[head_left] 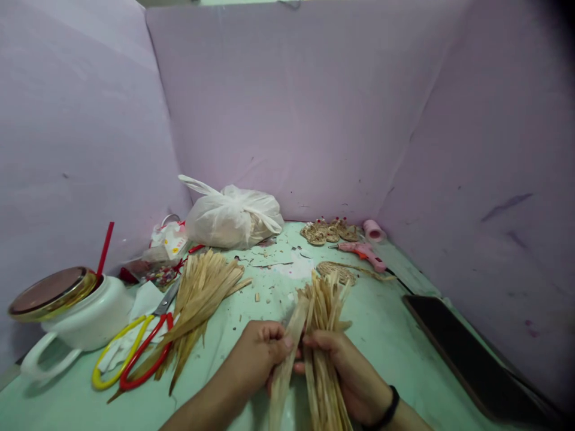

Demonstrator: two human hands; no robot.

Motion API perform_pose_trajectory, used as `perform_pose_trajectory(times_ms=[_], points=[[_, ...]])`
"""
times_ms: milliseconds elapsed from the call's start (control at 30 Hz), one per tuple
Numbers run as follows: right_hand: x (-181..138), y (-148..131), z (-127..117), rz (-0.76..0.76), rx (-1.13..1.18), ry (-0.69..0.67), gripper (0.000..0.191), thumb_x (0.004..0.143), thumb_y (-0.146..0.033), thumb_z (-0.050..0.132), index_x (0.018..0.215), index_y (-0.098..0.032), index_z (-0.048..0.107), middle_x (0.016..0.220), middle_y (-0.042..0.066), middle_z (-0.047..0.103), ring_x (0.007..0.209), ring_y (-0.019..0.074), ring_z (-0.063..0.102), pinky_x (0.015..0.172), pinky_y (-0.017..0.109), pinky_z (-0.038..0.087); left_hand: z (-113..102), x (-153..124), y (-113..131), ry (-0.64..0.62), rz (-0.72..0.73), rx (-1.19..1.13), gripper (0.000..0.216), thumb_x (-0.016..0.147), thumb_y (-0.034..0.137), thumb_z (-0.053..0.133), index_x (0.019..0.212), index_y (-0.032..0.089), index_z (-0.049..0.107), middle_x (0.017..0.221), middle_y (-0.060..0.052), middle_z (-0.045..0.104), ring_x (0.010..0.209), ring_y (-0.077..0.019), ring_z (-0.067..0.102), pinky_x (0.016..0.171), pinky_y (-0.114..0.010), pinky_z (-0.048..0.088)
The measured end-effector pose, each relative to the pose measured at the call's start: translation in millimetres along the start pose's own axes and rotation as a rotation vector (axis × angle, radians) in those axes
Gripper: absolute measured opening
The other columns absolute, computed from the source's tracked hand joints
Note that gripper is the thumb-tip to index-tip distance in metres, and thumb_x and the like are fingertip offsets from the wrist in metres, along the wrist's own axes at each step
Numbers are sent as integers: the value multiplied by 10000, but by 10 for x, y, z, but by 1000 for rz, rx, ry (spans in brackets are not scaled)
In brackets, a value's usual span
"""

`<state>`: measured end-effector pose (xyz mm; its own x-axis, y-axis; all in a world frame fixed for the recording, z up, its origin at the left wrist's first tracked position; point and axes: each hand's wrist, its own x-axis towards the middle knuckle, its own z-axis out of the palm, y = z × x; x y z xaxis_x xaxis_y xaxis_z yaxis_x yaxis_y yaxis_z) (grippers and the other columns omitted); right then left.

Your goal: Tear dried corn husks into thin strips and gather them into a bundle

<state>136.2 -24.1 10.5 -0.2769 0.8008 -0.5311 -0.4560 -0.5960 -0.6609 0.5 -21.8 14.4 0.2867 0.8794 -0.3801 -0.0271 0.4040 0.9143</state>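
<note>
My left hand (pixel 265 353) pinches a wide, pale strip of dried leaf (pixel 287 359) between thumb and fingers. Right beside it, my right hand (pixel 345 365) is closed round a bundle of dried leaf strips (pixel 326 383) that points away from me. The strip's far end touches the bundle's edge. To the left lies a second pile of dried leaf strips (pixel 202 293), partly over a pair of scissors (pixel 144 350) with one yellow and one red handle. Beyond my hands rests a flat braided coil (pixel 336 271) with a loose tail.
A white mug (pixel 94 311) with a tilted lid (pixel 56 290) stands at the left. Further back are a tied plastic bag (pixel 233 218), small woven pieces (pixel 330 231), a pink glue gun (pixel 366 254) and a pink spool (pixel 374 231). A dark phone (pixel 467 353) lies at the right.
</note>
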Motion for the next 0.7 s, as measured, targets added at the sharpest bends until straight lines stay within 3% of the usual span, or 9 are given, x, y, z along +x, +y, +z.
perform_pose_trajectory(times_ms=[133,267,467,700], points=[[-57,38,15,-88,-98,-46,85,518,-175,627,549,-97,611,429,18,575,382,95,504,400,194,401,123,-44,3,53,-10,66,373,507,506,647,545,162,507,451,-13,573,289,-65,353,308,-205,226],[-88,19,30,-165,-185,-18,182,494,-254,707,532,-134,575,392,-26,527,360,84,452,369,197,340,105,-49,15,84,22,112,317,547,459,628,526,160,522,416,4,535,309,-75,356,336,-217,234],[-55,8,41,-237,-294,116,150,479,-187,693,546,-150,564,397,-51,500,364,74,405,351,197,276,-14,-46,35,66,113,224,203,549,308,621,485,129,548,406,39,447,404,-59,331,411,-208,213],[-89,-9,55,-300,-396,45,103,505,-187,658,549,-160,569,380,-60,474,367,79,376,366,216,260,-5,-55,78,96,55,225,167,547,245,599,438,138,532,335,44,426,325,-62,351,375,-210,202]])
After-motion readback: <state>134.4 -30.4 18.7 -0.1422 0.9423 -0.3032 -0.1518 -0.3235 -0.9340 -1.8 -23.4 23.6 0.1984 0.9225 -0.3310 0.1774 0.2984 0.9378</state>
